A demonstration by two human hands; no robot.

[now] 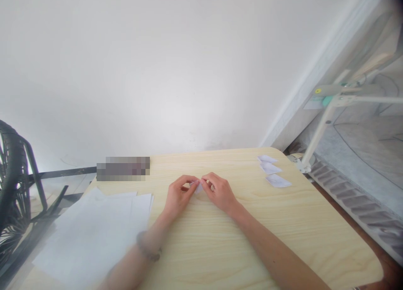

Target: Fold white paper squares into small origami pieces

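Between my two hands, just above the middle of the table, is a small piece of folded white paper (198,188). My left hand (181,192) pinches its left side between thumb and fingers. On the other side, the fingertips of my right hand (219,191) are closed on the paper's upper right edge. Much of the paper is covered by the fingers, so its full shape cannot be made out. A dark bracelet (147,247) circles my left wrist.
Three folded white paper pieces (278,180) lie in a column at the table's right side. Loose white sheets (91,231) spread over the left side of the wooden table (201,248). A blurred-out object (122,169) sits behind them. A lamp arm (319,130) stands at the right edge; a black chair (12,176) is at left.
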